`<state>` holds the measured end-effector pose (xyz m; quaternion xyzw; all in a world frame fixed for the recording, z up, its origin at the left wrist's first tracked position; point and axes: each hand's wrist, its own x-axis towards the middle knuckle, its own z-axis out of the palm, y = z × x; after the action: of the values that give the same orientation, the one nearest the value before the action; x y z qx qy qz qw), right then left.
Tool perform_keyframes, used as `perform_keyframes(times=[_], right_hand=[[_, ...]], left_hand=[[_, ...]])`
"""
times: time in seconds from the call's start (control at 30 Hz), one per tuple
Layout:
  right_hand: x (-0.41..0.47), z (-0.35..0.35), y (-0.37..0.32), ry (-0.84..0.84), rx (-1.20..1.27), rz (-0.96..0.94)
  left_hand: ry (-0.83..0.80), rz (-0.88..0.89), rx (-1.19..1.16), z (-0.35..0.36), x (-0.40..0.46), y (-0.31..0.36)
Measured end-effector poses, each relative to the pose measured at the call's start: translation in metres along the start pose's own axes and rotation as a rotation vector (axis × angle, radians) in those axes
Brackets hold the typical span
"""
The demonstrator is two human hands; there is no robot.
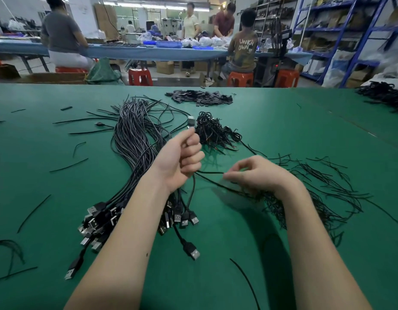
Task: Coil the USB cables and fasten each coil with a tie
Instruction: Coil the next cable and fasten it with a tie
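Your left hand (182,159) grips one USB cable (192,193); your right hand (258,173) pinches a tie (210,172) beside it. Behind the left hand: small heap of tied coils (213,130). Left of it: large uncoiled bundle (135,139). Most remains.

A single wide-angle view from a camera worn on the person's head, looking forward and down. It sits close above both bare forearms, which reach up from the bottom edge to the left hand (182,159) and right hand (260,175) near the centre. The green table (48,153) fills the lower three quarters, spreading out on every side of the hands. Beyond them, the top quarter looks level across a workshop, its straight lines bowed by the lens.
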<state>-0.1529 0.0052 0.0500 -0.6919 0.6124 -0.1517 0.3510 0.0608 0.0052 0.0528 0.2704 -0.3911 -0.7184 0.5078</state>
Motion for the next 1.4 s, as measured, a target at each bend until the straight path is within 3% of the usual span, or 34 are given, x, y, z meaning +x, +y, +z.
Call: perform_keyframes(times=[0.17,0.23,0.3,0.37,0.47,0.57,0.63,0.8,0.9,1.0,1.17,1.2,1.27,1.33,1.4], right_hand=[[0.005,0.01,-0.015,0.609,-0.032,-0.231],[0.002,0.011,-0.023,0.727,-0.051,-0.286],[0.001,0.013,-0.031,0.739,-0.056,-0.321],[0.001,0.014,-0.038,0.597,0.065,-0.348],[-0.003,0.014,-0.042,0.041,0.431,-0.246],[-0.007,0.015,-0.033,-0.408,0.291,-0.158],[-0.004,0.019,-0.027,-0.44,0.174,-0.104],[0.007,0.021,-0.018,0.024,-0.147,-0.107],[0.008,0.022,-0.014,0.436,-0.099,-0.185],[0.008,0.022,-0.017,0.692,-0.078,-0.286],[0.005,0.023,-0.029,0.843,-0.029,-0.451],[0.005,0.022,-0.031,0.808,-0.01,-0.443],[0.001,0.017,-0.037,0.561,0.1,-0.398],[-0.006,0.015,-0.044,0.197,0.275,-0.379],[-0.009,0.017,-0.049,-0.073,0.396,-0.381]], left_hand=[[-0.159,-0.173,0.475,0.013,-0.002,-0.009],[-0.118,-0.214,0.58,0.016,0.001,-0.012],[-0.017,-0.192,0.606,0.017,0.005,-0.015],[0.137,-0.1,0.562,0.017,0.009,-0.018],[0.258,0.031,0.303,0.014,0.013,-0.019],[0.17,0.119,-0.087,0.01,0.009,-0.009],[0.06,0.126,-0.211,0.009,0.003,-0.001],[-0.142,0.003,0.112,0.007,-0.01,0.003],[-0.22,-0.094,0.497,0.008,-0.011,0.002],[-0.17,-0.12,0.823,0.011,-0.006,0.0],[0.034,0.074,1.114,0.01,0.0,-0.004],[0.103,0.144,1.149,0.008,0.001,-0.005],[0.25,0.278,1.108,0.004,0.003,-0.005],[0.335,0.327,0.841,0.005,0.006,-0.004],[0.319,0.314,0.445,0.01,0.007,-0.002]])
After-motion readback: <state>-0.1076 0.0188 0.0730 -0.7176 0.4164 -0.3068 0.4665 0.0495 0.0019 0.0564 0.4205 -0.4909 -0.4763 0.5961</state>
